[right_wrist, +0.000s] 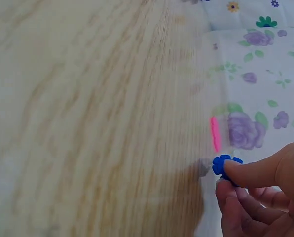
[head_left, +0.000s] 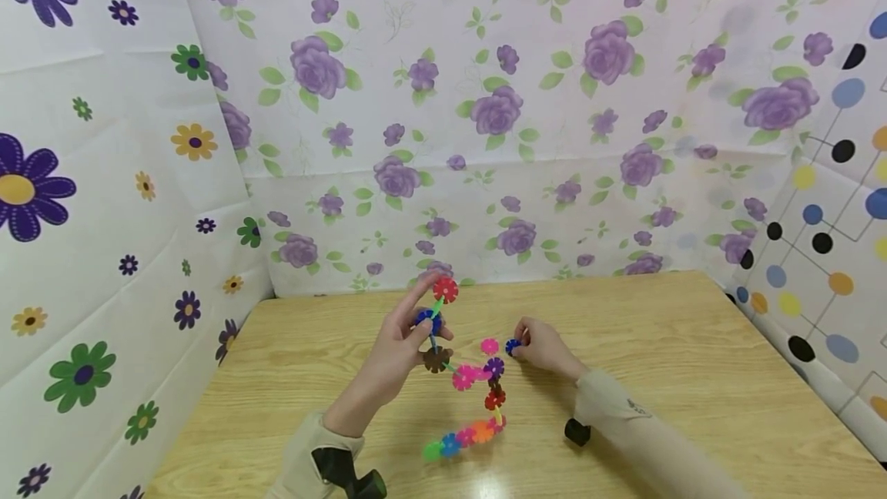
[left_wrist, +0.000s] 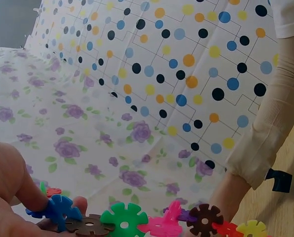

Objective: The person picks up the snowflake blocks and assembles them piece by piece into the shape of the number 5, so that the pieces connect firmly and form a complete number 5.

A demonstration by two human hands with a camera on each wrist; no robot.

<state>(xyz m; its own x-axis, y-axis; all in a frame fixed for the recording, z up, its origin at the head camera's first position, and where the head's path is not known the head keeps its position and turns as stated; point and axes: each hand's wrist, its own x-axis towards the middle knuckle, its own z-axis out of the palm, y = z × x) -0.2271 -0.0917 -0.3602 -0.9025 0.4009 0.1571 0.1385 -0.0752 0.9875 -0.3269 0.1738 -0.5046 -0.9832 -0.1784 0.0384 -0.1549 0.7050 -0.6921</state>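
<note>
My left hand (head_left: 391, 345) pinches a chain of coloured plastic snowflake discs (head_left: 463, 377) by a blue disc (head_left: 428, 322), with a red disc (head_left: 446, 290) at its top end. From there the chain runs right through brown, pink and purple discs. It then drops to a lower row that ends in a green disc (head_left: 433, 450). In the left wrist view, a green disc (left_wrist: 124, 220) links a brown and a pink one. My right hand (head_left: 545, 345) pinches a loose blue disc (right_wrist: 225, 165) between thumb and fingers, apart from the chain.
A single pink disc (head_left: 490, 346) is just left of the right hand; whether it touches the chain is unclear. Under the hands is a wooden table (head_left: 277, 376). Flower-printed sheets (head_left: 443, 137) stand behind and to the left, and a dotted sheet (head_left: 818, 268) hangs at the right.
</note>
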